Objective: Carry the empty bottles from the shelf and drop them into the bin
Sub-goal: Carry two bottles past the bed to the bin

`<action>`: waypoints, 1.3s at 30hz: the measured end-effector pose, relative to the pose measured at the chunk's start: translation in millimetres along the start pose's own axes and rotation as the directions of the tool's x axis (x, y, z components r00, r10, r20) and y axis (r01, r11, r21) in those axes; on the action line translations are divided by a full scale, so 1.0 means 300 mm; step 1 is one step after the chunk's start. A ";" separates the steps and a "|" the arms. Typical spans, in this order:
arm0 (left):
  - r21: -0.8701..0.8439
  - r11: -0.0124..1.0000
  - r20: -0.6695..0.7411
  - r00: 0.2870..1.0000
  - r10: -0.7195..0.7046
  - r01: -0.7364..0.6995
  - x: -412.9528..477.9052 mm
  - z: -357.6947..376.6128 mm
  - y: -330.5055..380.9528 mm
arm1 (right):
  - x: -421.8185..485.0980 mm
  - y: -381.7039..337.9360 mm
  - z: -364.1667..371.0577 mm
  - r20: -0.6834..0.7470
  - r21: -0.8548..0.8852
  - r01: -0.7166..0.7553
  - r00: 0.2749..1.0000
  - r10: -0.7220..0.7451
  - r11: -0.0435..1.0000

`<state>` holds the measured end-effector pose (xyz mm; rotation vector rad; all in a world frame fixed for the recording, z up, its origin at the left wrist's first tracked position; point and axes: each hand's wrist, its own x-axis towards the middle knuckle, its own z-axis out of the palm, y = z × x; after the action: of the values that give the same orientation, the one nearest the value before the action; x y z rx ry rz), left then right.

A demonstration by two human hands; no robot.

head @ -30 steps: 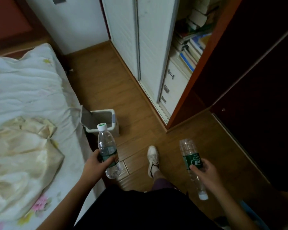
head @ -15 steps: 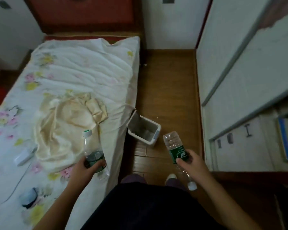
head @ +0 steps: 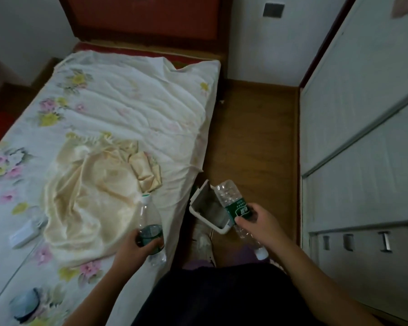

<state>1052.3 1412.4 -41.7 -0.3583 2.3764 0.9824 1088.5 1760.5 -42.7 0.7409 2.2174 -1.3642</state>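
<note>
Each hand holds a clear plastic bottle with a green label. My left hand [head: 137,248] grips one bottle [head: 149,220] upright, white-and-green cap on top, over the bed's edge. My right hand [head: 259,224] grips the other bottle [head: 231,201] upside down and tilted: its base points up over the bin, its white cap hangs below my hand. The small white bin [head: 219,228] stands on the floor between bed and wardrobe, lid flipped open toward the bed, right under the right bottle's base.
A bed [head: 127,109] with a floral sheet and a crumpled cream cloth [head: 92,198] fills the left. White wardrobe doors and drawers [head: 363,161] line the right. A narrow strip of wooden floor [head: 252,137] runs between them. My shoe [head: 204,243] is beside the bin.
My view has swung left from the wardrobe to the bed and closed in on the bin. The right hand's bottle has moved over the bin's opening. Both grips are unchanged.
</note>
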 end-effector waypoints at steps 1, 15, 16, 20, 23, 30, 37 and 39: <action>0.020 1.000 0.037 0.999 -0.001 0.000 0.032 0.006 0.022 | 0.020 -0.018 -0.001 0.002 -0.005 -0.014 1.000 0.014 1.000; 0.168 0.985 0.374 0.922 -0.100 0.039 0.355 0.352 0.052 | 0.406 0.125 0.126 0.176 0.002 -0.363 0.917 0.357 0.932; 0.183 0.982 0.402 0.909 -0.108 0.035 0.388 0.393 0.032 | 0.445 0.164 0.149 0.185 0.005 -0.383 0.908 0.376 0.924; 0.214 0.973 0.500 0.847 -0.183 0.084 0.565 0.557 -0.059 | 0.627 0.347 0.267 0.218 -0.004 -0.460 0.866 0.450 0.888; 0.195 0.966 0.490 0.837 -0.245 0.168 0.719 0.685 -0.144 | 0.776 0.473 0.339 0.221 0.016 -0.507 0.842 0.492 0.862; 0.026 0.878 0.454 0.777 -0.436 0.478 0.976 0.951 -0.239 | 1.042 0.667 0.442 0.234 0.097 -0.553 0.821 0.521 0.828; -0.076 0.818 0.389 0.773 -0.502 0.570 1.004 1.059 -0.229 | 1.069 0.758 0.488 0.160 0.044 -0.533 0.839 0.521 0.845; -0.064 0.833 0.387 0.783 -0.487 0.550 0.990 1.062 -0.215 | 1.047 0.774 0.492 0.193 0.005 -0.522 0.838 0.511 0.853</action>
<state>956.9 1583.4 -436.1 -0.7869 1.7210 0.8914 1009.1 1781.3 -452.1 1.0903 1.6660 -1.1631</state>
